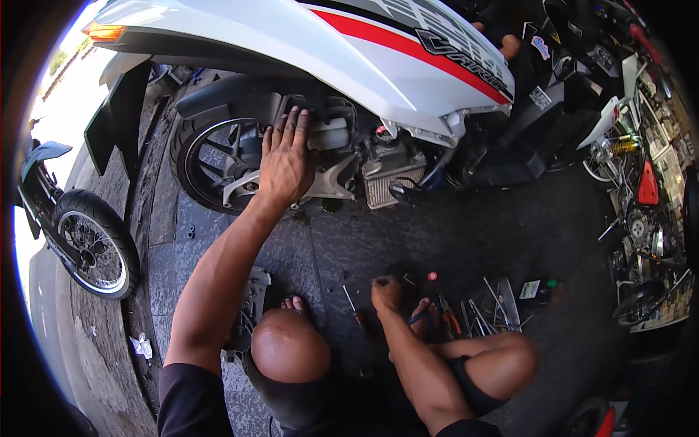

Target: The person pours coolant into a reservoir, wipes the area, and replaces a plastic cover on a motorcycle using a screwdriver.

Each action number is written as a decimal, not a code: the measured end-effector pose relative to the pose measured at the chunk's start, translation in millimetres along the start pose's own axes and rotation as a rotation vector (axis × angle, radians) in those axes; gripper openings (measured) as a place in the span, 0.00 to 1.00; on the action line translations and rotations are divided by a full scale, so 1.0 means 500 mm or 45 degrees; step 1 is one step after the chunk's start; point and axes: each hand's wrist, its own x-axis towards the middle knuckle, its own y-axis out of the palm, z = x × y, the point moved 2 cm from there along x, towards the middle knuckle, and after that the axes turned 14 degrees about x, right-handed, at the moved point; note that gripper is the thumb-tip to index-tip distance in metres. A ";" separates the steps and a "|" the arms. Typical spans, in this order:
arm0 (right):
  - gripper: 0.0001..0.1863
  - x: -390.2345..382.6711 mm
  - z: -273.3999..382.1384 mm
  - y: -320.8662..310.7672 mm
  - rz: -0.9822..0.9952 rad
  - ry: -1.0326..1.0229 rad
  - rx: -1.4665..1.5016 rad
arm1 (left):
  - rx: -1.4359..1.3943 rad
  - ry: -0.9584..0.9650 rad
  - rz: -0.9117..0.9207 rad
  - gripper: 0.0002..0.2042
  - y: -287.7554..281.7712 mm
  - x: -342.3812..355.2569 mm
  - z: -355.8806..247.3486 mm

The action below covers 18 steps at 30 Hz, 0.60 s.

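My left hand [287, 164] is stretched forward, its fingers extended over the engine side [333, 135] of a scooter, beside the rear wheel [183, 173]. White bodywork with a red stripe [357, 30] overhangs this area. Right of that hand sits a small radiator [392, 186]. Low over the dark floor, my right hand [387, 293] is closed in front of my foot; whatever its curled fingers hold is hidden. A screwdriver [354, 309] lies to its left, and a small red cap [433, 276] to its right.
Orange-handled pliers [453, 320] and several metal tools [499, 309] lie right of my foot. A metal part [255, 288] stands by my left knee. Another motorcycle's wheel [120, 255] is at the left; motorcycle parts [644, 226] crowd the right. Someone's hand [510, 48] shows beyond the scooter.
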 end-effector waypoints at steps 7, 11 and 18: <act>0.47 0.056 -0.108 -0.119 -0.345 0.299 -0.333 | -0.378 -0.210 -0.219 0.34 0.006 -0.144 -0.063; 0.66 0.069 -0.050 -0.077 -0.089 0.522 -0.378 | -0.519 -0.075 0.356 0.26 0.075 -0.354 -0.113; 0.56 0.118 -0.150 -0.081 -0.437 0.356 -0.321 | -0.838 -0.080 1.183 0.20 0.130 -0.533 -0.186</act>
